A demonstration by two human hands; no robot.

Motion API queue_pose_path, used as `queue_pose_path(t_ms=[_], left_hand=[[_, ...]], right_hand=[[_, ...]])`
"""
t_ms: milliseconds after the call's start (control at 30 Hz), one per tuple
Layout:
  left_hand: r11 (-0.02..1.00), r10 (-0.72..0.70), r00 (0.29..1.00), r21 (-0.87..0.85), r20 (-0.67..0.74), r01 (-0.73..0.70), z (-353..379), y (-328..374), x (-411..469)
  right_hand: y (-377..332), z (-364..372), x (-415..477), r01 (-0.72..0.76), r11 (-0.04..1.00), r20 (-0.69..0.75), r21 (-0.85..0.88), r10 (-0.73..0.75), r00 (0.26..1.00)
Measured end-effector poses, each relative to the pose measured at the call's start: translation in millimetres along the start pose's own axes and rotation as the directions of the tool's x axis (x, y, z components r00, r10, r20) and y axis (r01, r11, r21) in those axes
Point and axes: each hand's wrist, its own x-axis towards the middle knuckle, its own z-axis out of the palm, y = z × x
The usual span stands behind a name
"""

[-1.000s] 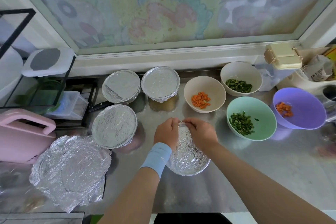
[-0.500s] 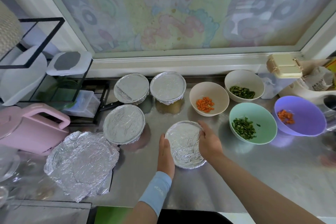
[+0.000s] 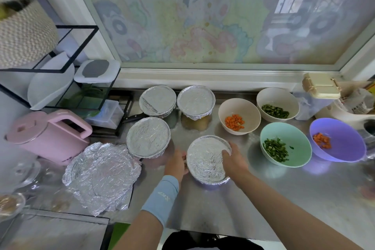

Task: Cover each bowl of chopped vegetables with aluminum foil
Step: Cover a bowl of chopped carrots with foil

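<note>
Loose foil sheets (image 3: 101, 176) are piled near the table's left front edge, just beside a covered bowl (image 3: 148, 137). The foil-covered bowl (image 3: 207, 158) is gripped mid-table from both sides: left hand (image 3: 175, 163) cupped against its left wall, right hand (image 3: 234, 160) curled over the right rim. It's sat upright, foil up, round, so no long axis. Bare table (image 3: 284, 199) is left in front. Left fingertips are hidden.
</note>
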Motion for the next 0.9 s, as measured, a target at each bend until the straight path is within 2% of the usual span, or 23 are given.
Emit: queue_pose_path(t_ms=[33, 100, 200, 333, 433, 533, 633, 700, 733, 800, 833, 900], left_hand=[[0.999, 0.036, 0.999, 0.037, -0.011, -0.036, 0, 5, 4], [0.963, 0.166, 0.986, 0.218, -0.016, -0.158, -3, 0, 40], [0.901, 0.236, 0.971, 0.367, 0.035, -0.232, -9, 9, 65], [0.828, 0.346, 0.937, 0.485, -0.047, -0.281, -8, 41, 40], [0.836, 0.349, 0.936, 0.463, -0.035, -0.294, -3, 48, 31], [0.749, 0.405, 0.914, 0.560, 0.037, -0.355, 1, 46, 30], [0.654, 0.497, 0.863, 0.615, 0.090, -0.441, 7, 49, 29], [0.521, 0.520, 0.835, 0.708, 0.179, -0.476, 12, 52, 31], [0.435, 0.509, 0.830, 0.764, 0.227, -0.476, 14, 50, 34], [0.319, 0.452, 0.851, 0.842, 0.268, -0.435, 17, 45, 39], [0.315, 0.425, 0.869, 0.858, 0.254, -0.405, 18, 40, 40], [0.367, 0.411, 0.888, 0.854, 0.207, -0.369, 18, 32, 40]], right_hand=[[-4, 1, 1, -0.001, 1.000, 0.019, 0.029, 0.000, 1.000], [-12, 1, 3, -0.008, 0.994, 0.070, 0.111, 0.000, 0.998], [-22, 0, 11, -0.016, 0.989, 0.149, 0.146, -0.006, 0.989], [-27, -2, 25, -0.060, 0.976, 0.266, 0.208, 0.002, 0.964], [-29, -1, 29, -0.085, 0.963, 0.321, 0.256, -0.001, 0.947], [-31, -1, 31, -0.042, 0.982, 0.304, 0.186, -0.017, 0.952], [-35, -13, 32, -0.097, 0.993, 0.169, 0.073, 0.083, 0.982], [-39, -27, 26, -0.163, 0.984, 0.076, -0.071, 0.168, 0.983], [-41, -30, 23, -0.199, 0.971, 0.088, -0.135, 0.211, 0.973], [-43, -31, 8, -0.318, 0.946, 0.197, 0.070, 0.299, 0.934], [-42, -27, 1, -0.383, 0.904, 0.272, 0.192, 0.326, 0.906], [-44, -17, -4, -0.443, 0.852, 0.363, 0.279, 0.334, 0.870]])
